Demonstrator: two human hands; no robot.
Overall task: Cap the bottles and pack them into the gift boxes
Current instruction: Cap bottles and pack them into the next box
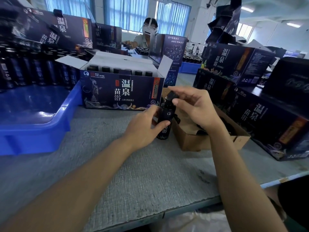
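Note:
A dark bottle (167,114) stands upright on the grey table mat, just right of centre. My left hand (143,126) grips its body from the left. My right hand (192,106) pinches a black cap (172,95) and holds it tilted right over the bottle's neck. Behind them an open dark-blue gift box (122,91) holds a row of capped bottles (117,70). A brown cardboard tray (209,139) with black caps in it lies under my right wrist.
A blue plastic bin (38,124) sits at the left, with several dark bottles (33,71) crowded at its back. Closed gift boxes (267,121) are stacked at the right and behind. A person sits across the table (150,173). The table's front edge runs low right.

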